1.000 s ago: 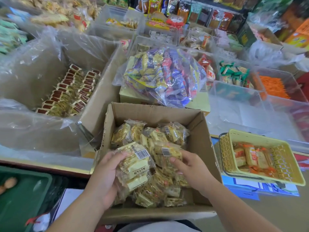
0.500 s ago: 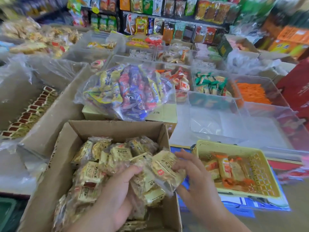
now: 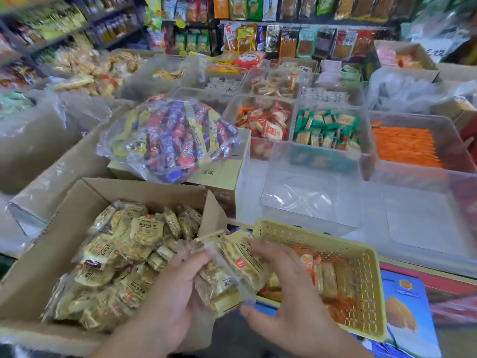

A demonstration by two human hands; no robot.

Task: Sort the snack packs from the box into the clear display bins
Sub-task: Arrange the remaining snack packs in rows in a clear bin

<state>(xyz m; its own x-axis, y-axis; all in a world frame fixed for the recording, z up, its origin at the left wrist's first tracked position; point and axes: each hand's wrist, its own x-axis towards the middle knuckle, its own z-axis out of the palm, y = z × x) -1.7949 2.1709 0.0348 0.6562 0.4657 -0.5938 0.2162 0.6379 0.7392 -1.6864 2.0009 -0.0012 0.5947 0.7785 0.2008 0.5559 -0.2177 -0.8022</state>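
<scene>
Both hands, left (image 3: 178, 288) and right (image 3: 286, 293), have lifted a bundle of packs (image 3: 232, 270) clear of the box (image 3: 51, 257), fingers curled round it; empty bin (image 3: 312, 200) waits at 1 o'clock.

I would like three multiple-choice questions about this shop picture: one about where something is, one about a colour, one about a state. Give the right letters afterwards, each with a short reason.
1. Where is the yellow basket?
A. To the right of the cardboard box
B. Inside the cardboard box
C. On the back shelf

2. What colour are the wrappers in the bin directly behind the empty clear bin?
A. Mostly blue
B. Mostly green
C. Mostly black

3. What is the state of the snack pack between the hands?
A. Lying in a clear bin
B. Lying loose in the basket
C. Held by both the left hand and the right hand

Answers: 1 A, the basket sits beside the box's right wall. 2 B, green wrappers fill that bin. 3 C, fingers of both hands grip the pack above the box's right edge.
</scene>
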